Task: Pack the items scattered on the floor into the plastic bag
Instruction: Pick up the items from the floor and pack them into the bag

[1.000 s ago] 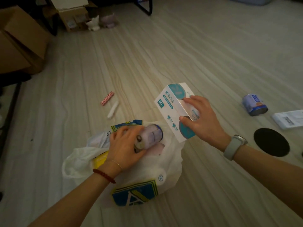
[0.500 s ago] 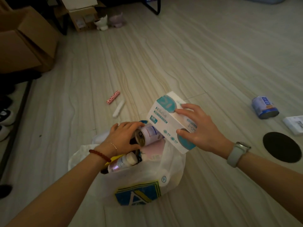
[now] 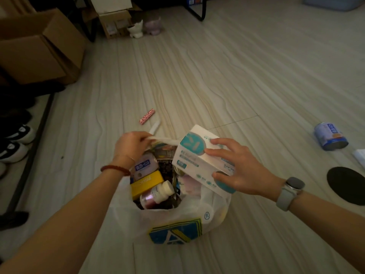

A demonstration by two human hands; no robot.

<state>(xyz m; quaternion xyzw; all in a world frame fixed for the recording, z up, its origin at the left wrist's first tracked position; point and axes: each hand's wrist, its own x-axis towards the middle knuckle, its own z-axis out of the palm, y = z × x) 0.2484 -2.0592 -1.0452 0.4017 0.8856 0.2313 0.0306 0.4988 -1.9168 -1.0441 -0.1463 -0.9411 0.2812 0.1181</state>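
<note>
A white plastic bag (image 3: 209, 212) with a blue and yellow logo stands open on the floor in front of me. Inside lie a purple can (image 3: 145, 165), a yellow box (image 3: 146, 183) and a white-capped bottle (image 3: 158, 193). My left hand (image 3: 130, 145) grips the bag's far rim and holds it up. My right hand (image 3: 239, 173) holds a white and teal box (image 3: 197, 159), tilted over the bag's right edge. On the floor lie a pink patterned tube (image 3: 147, 116), a white stick (image 3: 155, 126) and a blue can (image 3: 329, 136) to the right.
A black round disc (image 3: 347, 184) and a white packet (image 3: 360, 157) lie at the right edge. Cardboard boxes (image 3: 37, 48) stand at the back left, shoes (image 3: 14, 143) on a rack at the left. Small figurines (image 3: 146, 27) sit at the back.
My left hand has let go of the purple can, now inside the bag, and has taken the bag's rim. The white and teal box has moved down toward the bag's opening.
</note>
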